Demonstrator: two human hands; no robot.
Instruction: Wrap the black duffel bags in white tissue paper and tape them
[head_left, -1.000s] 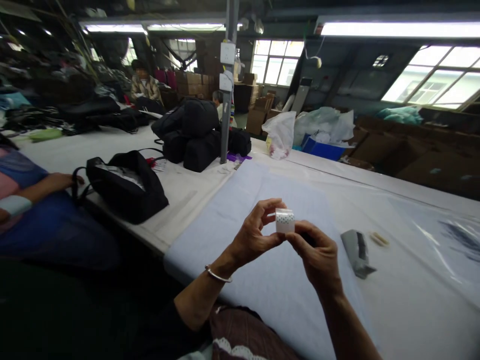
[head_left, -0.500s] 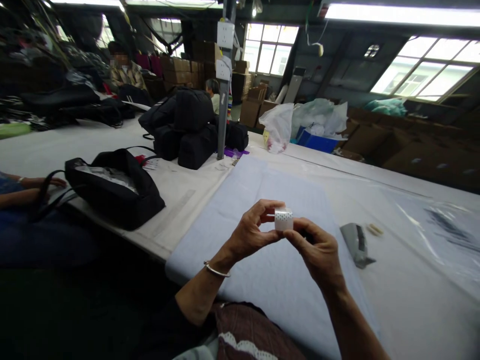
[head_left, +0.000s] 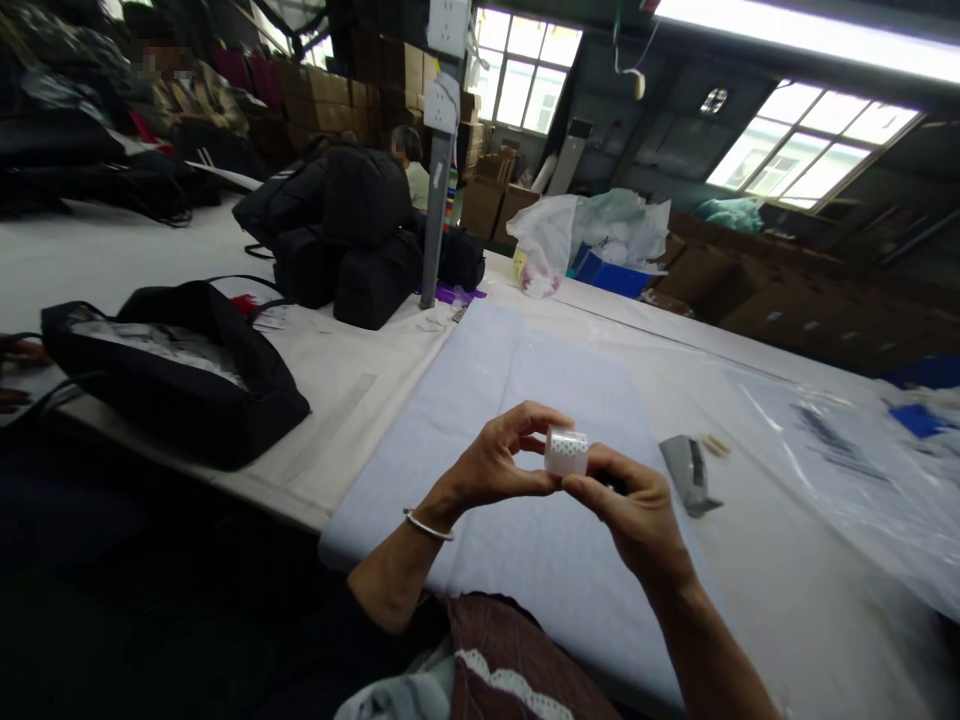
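Both my hands hold a small white roll with dark dots (head_left: 566, 452) in front of me, above a pale blue sheet (head_left: 517, 400) spread on the white table (head_left: 757, 560). My left hand (head_left: 499, 462) pinches the roll's left side between thumb and fingers; a thin bangle sits on that wrist. My right hand (head_left: 630, 510) grips the roll's right side with the fingers curled. A grey folded packet (head_left: 686, 470) lies on the table just right of my hands.
An open black bag (head_left: 176, 370) lies at the left edge of the table, with a stack of black bags (head_left: 337, 240) by a metal post (head_left: 435, 180) behind it. White plastic bags (head_left: 555, 240) and a blue bin (head_left: 611, 272) stand at the back. Clear plastic sheeting (head_left: 840, 450) covers the right. Other people sit far left.
My hands and the roll stay together in the same grip. The camera has swung right and tilted, so the bags and the co-worker slide left in the picture.
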